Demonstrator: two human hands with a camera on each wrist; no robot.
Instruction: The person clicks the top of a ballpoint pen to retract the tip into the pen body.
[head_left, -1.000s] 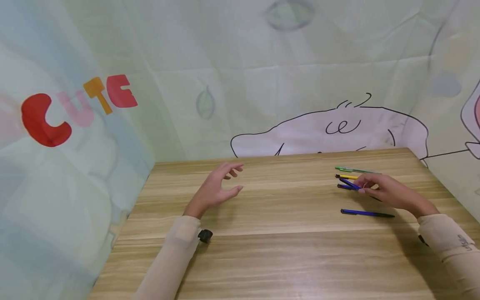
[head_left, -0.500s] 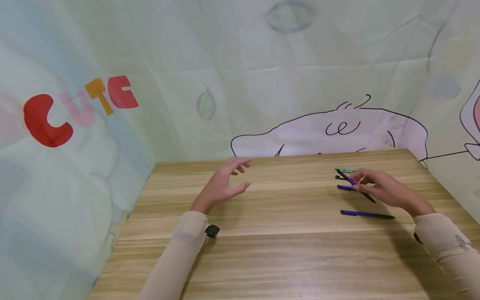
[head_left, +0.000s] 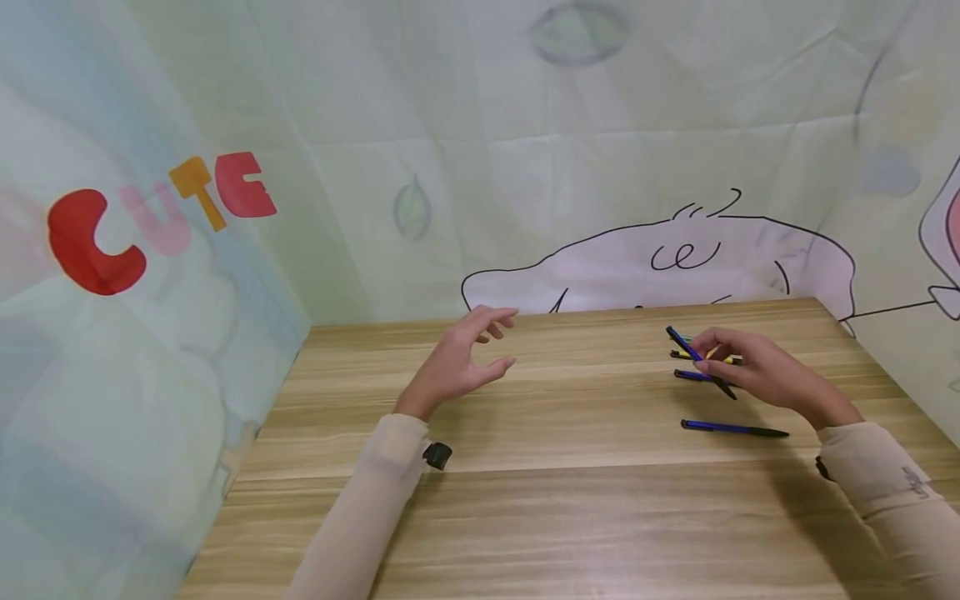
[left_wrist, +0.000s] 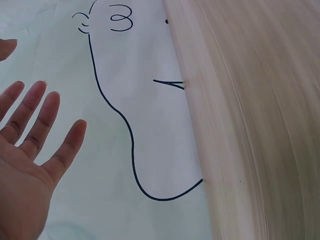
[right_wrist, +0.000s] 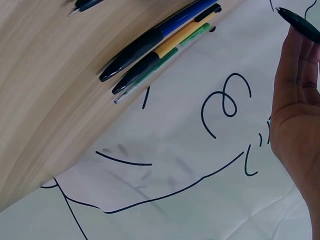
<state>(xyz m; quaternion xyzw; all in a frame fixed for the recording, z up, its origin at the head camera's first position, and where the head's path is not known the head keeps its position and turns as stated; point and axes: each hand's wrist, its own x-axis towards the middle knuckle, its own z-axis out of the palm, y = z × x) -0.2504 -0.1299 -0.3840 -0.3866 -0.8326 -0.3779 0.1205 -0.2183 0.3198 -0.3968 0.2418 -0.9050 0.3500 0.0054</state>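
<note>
My right hand (head_left: 757, 371) pinches a blue pen with a black grip (head_left: 679, 340) between thumb and fingers, held tilted above the table. Its black tip end also shows at the top right of the right wrist view. Beneath that hand, a second blue pen (head_left: 690, 376), a yellow pen (right_wrist: 176, 42) and a green pen with a clear tip (right_wrist: 192, 35) lie side by side; the hand partly covers them in the head view. Another blue pen (head_left: 731, 428) lies apart, closer to me. Over the table's left half hovers my left hand (head_left: 457, 362), fingers spread, holding nothing.
The wood-grain table (head_left: 540, 517) ends at the back against a pale printed cloth (head_left: 360, 167) with a cartoon outline. A second cloth wall with the letters CUTE (head_left: 243, 185) stands along the left side.
My right hand has lifted the blue pen off the others, drawn slightly left and tilted it more steeply. My left hand has drifted right and a little farther from me.
</note>
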